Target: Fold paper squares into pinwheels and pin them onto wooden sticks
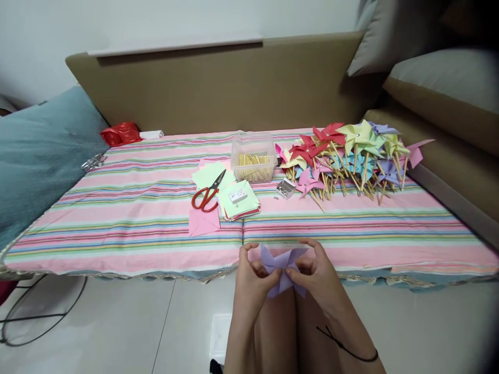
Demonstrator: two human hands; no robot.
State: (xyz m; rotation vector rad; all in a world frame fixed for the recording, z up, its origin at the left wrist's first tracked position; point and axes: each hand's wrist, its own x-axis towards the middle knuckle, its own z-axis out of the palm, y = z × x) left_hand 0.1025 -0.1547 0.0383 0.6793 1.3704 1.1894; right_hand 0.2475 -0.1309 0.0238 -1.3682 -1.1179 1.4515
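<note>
A purple paper pinwheel (281,261) is held above my knees, its corners folded in toward the middle. My left hand (255,275) pinches it from the left, thumb near the centre. From the other side my right hand (314,270) grips it, its thumb also pressed close to the centre. Whether a pin sits under the thumbs cannot be made out. On the striped cloth ahead lie red-handled scissors (206,196), a stack of paper squares (242,205) with a small white box (238,196) on top, and an open box of pins (286,188).
A clear plastic container (253,136) holds thin wooden sticks (251,161). Finished pinwheels (357,136) on sticks are heaped at the right. Pink paper (203,222) lies below the scissors. A red plastic bag (121,134) is at the far left, near a blue cushion (42,150).
</note>
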